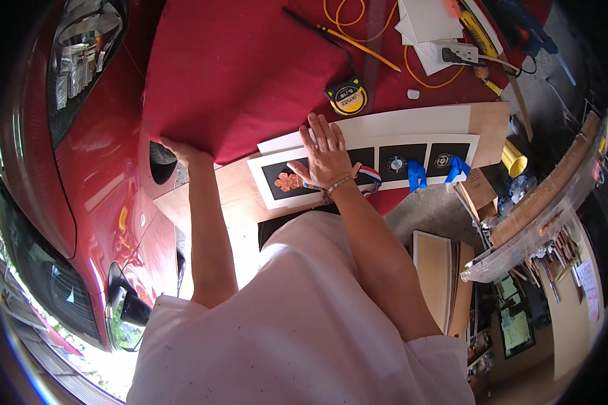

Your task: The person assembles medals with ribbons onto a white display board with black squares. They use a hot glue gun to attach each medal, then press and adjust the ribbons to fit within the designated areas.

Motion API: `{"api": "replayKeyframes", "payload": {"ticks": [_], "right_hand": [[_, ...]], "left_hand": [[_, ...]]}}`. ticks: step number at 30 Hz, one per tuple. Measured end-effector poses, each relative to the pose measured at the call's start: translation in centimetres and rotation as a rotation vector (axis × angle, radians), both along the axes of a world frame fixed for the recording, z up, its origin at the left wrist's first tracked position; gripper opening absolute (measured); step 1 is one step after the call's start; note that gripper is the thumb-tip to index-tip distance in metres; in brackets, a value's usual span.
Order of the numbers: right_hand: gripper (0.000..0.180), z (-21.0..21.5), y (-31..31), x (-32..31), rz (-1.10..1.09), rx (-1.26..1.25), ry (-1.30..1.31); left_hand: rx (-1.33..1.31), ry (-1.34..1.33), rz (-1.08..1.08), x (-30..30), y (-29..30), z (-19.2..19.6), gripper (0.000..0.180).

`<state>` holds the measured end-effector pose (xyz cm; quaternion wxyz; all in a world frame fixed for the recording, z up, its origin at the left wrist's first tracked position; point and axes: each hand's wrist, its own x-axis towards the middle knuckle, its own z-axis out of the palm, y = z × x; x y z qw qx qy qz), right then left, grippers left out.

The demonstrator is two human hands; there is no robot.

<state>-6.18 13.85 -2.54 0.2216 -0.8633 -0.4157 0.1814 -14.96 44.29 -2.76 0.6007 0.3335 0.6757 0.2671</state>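
Note:
My right hand (327, 158) lies with fingers spread on a white mat board (289, 204) with black-backed windows. Under its wrist runs a red, white and blue ribbon (369, 175); a copper-coloured medal (287, 181) lies in the left window. The windows to the right hold round medals (396, 163) with blue ribbons (417, 175). Below the mat board is a thin wooden board (233, 185), and a plain white strip (412, 123) lies along its far side. At the left table corner, my left hand (188, 154) touches the edge of the red cloth (223, 81), fingers stretched out.
A yellow-black tape measure (348, 96), a pencil (371, 52) and an orange cord (439, 85) lie on the cloth. A power strip (458, 52) sits at far right. A red car (108, 189) stands close on the left. Boards (432, 270) lean at the lower right.

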Motion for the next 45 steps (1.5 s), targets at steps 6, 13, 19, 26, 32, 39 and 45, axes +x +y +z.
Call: {"api": "replayKeyframes", "payload": {"ticks": [6,13,19,26,32,39,45], "right_hand": [[0.084,-0.1,0.0,-0.2,-0.001,-0.017,-0.002],[0.086,0.0,0.0,-0.2,-0.008,-0.009,-0.002],[0.084,-0.4,0.0,-0.1,-0.009,-0.01,-0.011],[0.078,0.4,0.3,-0.1,-0.038,0.033,-0.081],[0.058,2.9,-0.5,0.9,-0.075,0.245,-0.079],[0.03,6.9,-9.3,-0.1,-0.662,0.306,-0.106],[0.043,4.9,-10.0,-4.0,-0.429,0.125,-0.012]], "left_hand": [[0.029,0.011,-0.064,-0.3,0.2,-0.3,0.089],[-0.081,-0.048,-0.055,-0.4,0.3,0.4,0.086],[-0.077,-0.065,-0.084,-1.1,1.0,-0.8,0.087],[-0.066,0.001,0.009,-1.4,1.3,-2.1,0.086],[0.319,-0.002,-0.186,-3.5,2.8,-2.5,0.066],[1.123,0.201,-1.209,-4.2,-9.1,4.0,0.032],[0.989,0.147,-1.67,-1.7,-22.1,4.9,0.057]]}}
